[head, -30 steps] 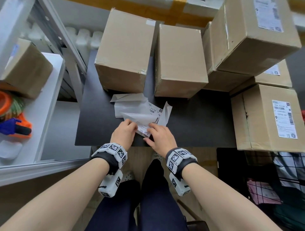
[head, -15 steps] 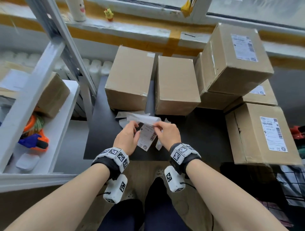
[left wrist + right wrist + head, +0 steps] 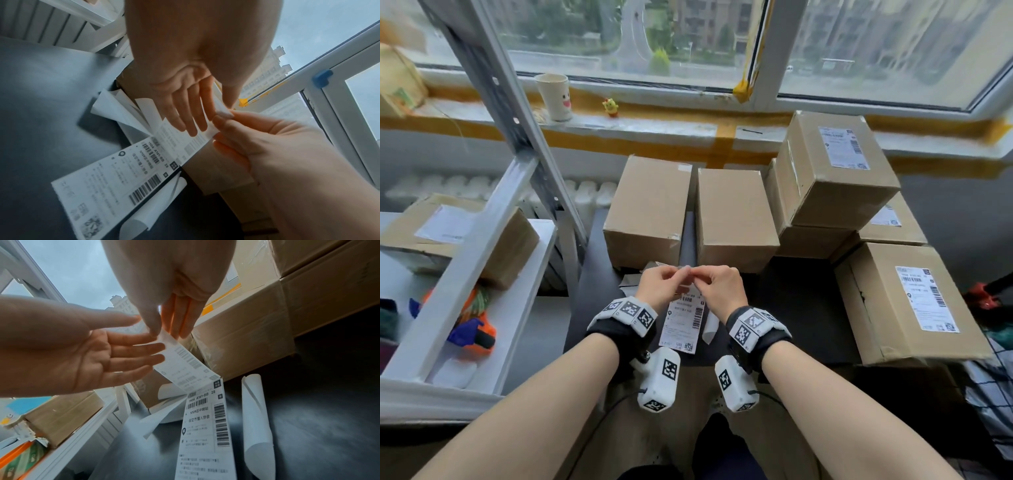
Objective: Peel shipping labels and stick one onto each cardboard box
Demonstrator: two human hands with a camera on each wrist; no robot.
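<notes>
A white shipping label strip (image 3: 681,322) hangs printed side toward me above the black table (image 3: 801,301). My left hand (image 3: 664,284) and right hand (image 3: 719,287) meet at its top edge and pinch it there, just in front of two bare cardboard boxes (image 3: 650,209) (image 3: 732,212). In the left wrist view the left hand (image 3: 185,97) has thumb and index finger on the label (image 3: 123,175), its other fingers straight. In the right wrist view the right hand (image 3: 174,305) pinches the label (image 3: 205,426) top with thumb and fingertips.
Curled backing sheets (image 3: 710,329) (image 3: 257,418) lie on the table under the hands. Stacked boxes with labels (image 3: 835,174) (image 3: 907,301) fill the right side. A white metal shelf (image 3: 482,308) holding another box (image 3: 465,233) stands at the left. A cup (image 3: 554,96) sits on the windowsill.
Both hands have lifted the label up off the table and closer together at its top edge, so it now hangs. The head view has tilted up and shows the window.
</notes>
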